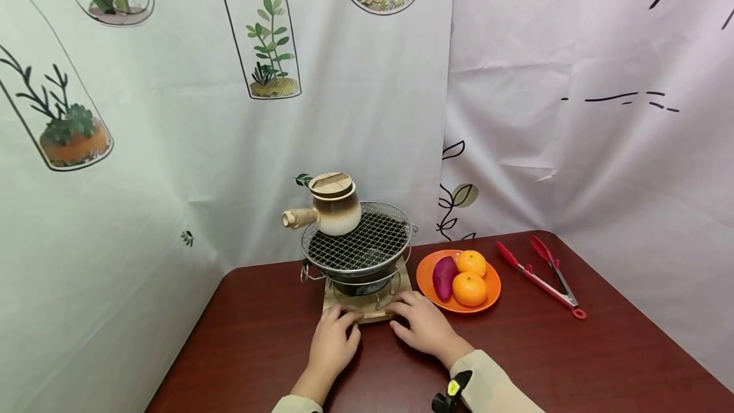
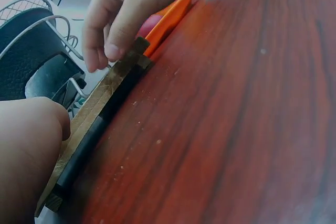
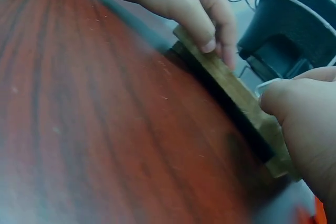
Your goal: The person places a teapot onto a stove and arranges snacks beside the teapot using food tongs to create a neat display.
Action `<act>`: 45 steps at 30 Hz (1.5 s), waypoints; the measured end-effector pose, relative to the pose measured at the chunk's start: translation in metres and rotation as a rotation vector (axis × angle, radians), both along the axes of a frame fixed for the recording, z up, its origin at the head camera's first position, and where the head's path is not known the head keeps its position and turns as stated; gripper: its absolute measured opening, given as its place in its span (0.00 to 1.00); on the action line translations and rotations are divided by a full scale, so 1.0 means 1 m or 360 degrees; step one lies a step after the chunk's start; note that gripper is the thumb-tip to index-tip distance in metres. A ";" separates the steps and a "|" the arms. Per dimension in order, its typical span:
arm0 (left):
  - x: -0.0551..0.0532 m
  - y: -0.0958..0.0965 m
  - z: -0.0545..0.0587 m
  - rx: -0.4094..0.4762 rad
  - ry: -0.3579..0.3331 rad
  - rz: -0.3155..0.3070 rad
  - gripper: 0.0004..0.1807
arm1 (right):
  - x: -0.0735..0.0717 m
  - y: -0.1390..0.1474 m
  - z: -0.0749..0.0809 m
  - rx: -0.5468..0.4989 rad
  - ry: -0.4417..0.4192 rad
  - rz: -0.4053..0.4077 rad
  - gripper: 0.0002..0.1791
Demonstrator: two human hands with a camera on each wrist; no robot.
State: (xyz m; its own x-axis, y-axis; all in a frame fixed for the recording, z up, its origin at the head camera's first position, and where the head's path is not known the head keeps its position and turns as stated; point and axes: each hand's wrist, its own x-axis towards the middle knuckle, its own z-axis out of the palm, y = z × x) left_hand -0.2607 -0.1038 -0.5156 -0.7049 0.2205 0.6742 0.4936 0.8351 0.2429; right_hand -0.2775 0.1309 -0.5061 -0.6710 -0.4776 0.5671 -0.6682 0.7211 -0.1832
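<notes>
A light wooden board [image 1: 367, 305] lies under a dark round charcoal grill [image 1: 358, 289] with a wire mesh top [image 1: 373, 241]. My left hand [image 1: 334, 344] is at the board's near left corner, its fingers loosely bent over the edge. At the near right corner, my right hand [image 1: 425, 327] reaches over the edge in the same way. Both thumbs show close to the front edge in the wrist views, where the board [image 2: 113, 80] has a dark strip beneath it. On the mesh's left side sits a brown and cream clay pot [image 1: 338, 218] with a wooden lid [image 1: 331, 185] and a side handle [image 1: 301, 217].
Right of the grill stands an orange plate [image 1: 427, 282] bearing a purple sweet potato [image 1: 445, 278] and two oranges [image 1: 470, 289]. Farther right lie red-tipped tongs [image 1: 547, 282], spread apart. The dark red table [image 1: 258, 336] meets white printed curtains [image 1: 367, 132] behind.
</notes>
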 end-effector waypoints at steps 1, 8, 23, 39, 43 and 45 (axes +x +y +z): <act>0.000 -0.001 0.000 0.0001 -0.0006 0.0007 0.12 | 0.000 0.001 0.002 -0.0019 0.0026 0.0013 0.14; -0.001 -0.004 -0.003 0.0021 -0.0050 0.0011 0.13 | -0.002 0.010 0.018 -0.0110 0.0242 0.0023 0.16; 0.000 -0.004 -0.005 0.0037 -0.0074 -0.0001 0.13 | -0.007 0.057 0.041 -0.0246 0.0081 -0.0123 0.18; -0.001 -0.001 -0.001 0.0026 -0.0057 -0.0008 0.13 | -0.016 0.122 0.052 -0.0220 0.0023 -0.0341 0.19; -0.001 -0.001 -0.001 0.0022 -0.0043 -0.0007 0.13 | -0.017 0.136 0.048 -0.0230 -0.0004 -0.0437 0.22; -0.001 -0.001 -0.001 0.0021 -0.0043 -0.0006 0.13 | -0.017 0.143 0.047 -0.0229 -0.0026 -0.0485 0.23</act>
